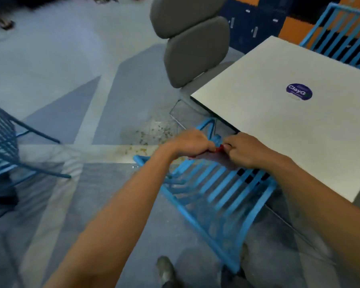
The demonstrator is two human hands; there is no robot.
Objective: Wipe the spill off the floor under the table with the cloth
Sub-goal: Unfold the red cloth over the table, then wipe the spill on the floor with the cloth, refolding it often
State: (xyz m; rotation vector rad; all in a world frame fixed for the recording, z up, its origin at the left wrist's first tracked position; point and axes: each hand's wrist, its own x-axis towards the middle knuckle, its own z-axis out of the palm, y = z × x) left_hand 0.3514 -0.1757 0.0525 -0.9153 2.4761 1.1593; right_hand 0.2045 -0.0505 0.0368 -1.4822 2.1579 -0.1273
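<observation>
Left hand [190, 143] and right hand [240, 149] are both closed on the red cloth [211, 155], pinching a top edge between them above the blue chair [222, 190], probably to spread it for wiping. The spill [152, 135] lies on the floor [56, 65] at ten o'clock from the hands, beside the table [279, 125] corner, not yet touched.

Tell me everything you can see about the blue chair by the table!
The blue chair is made of thin bars, metal by the look of it, painted bright blue. Its seat and back are rows of slats with gaps between them. It stands on the grey floor, pushed against the near edge of the white table, part of it under the tabletop. Both hands, left and right, are bunched over its far end, holding something small and red. The picture is blurry, so the legs are hard to make out.
</observation>
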